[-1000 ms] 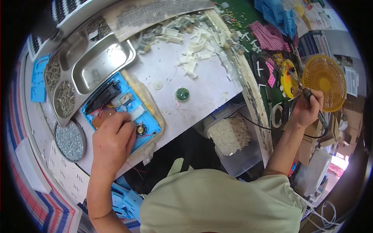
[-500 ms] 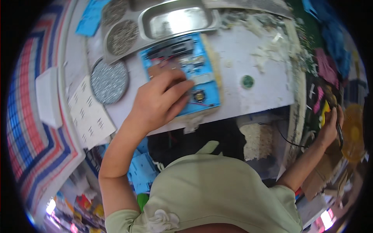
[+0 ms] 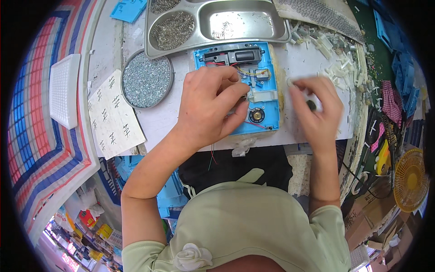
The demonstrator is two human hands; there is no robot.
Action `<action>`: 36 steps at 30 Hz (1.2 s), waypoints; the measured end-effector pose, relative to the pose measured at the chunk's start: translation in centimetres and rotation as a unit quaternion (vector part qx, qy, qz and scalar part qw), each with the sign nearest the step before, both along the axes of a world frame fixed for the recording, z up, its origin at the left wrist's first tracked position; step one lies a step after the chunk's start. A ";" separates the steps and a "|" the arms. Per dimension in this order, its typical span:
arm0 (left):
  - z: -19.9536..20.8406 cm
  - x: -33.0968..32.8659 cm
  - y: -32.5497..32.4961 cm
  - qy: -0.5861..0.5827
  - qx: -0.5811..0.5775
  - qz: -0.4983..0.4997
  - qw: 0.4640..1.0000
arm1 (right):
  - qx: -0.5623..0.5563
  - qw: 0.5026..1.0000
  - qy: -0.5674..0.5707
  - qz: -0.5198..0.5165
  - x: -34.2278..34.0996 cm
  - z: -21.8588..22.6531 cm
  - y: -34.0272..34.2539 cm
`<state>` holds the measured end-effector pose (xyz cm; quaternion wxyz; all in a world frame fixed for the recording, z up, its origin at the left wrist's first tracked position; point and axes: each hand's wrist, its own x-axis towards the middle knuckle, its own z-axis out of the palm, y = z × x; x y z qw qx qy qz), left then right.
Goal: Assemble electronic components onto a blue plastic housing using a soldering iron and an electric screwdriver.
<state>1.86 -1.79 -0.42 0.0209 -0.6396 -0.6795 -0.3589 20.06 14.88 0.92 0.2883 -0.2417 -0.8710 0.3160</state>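
My left hand (image 3: 210, 104) rests over the left part of a blue plastic casing (image 3: 273, 107), its thumb and fingers pinched together. What they hold is hidden under the hand. Inside the casing are a black battery-like compartment (image 3: 247, 56), a small motor unit (image 3: 262, 75), a white plastic piece (image 3: 264, 96) and a round speaker (image 3: 257, 115). Just right of the casing is my right hand (image 3: 319, 109), blurred, fingers curled down with the tips near a small whitish piece (image 3: 289, 81) on the table. A dark green round thing (image 3: 311, 105) shows between its fingers.
A metal tray (image 3: 284, 34) with small metal parts stands behind the casing. Left are a round dish of screws (image 3: 146, 79) and a written paper sheet (image 3: 115, 120). White plastic bits (image 3: 324, 45) lie at the back right; an orange fan (image 3: 411, 180) stands far right.
My right hand has left a dark thin-handled tool at the far right and come in beside the casing. My left hand stays over the casing; the view has shifted.
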 end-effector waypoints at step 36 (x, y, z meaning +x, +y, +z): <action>-1.1 0.5 2.1 0.009 0.006 0.028 1.000 | -0.347 0.898 -0.235 0.134 -5.6 0.5 4.7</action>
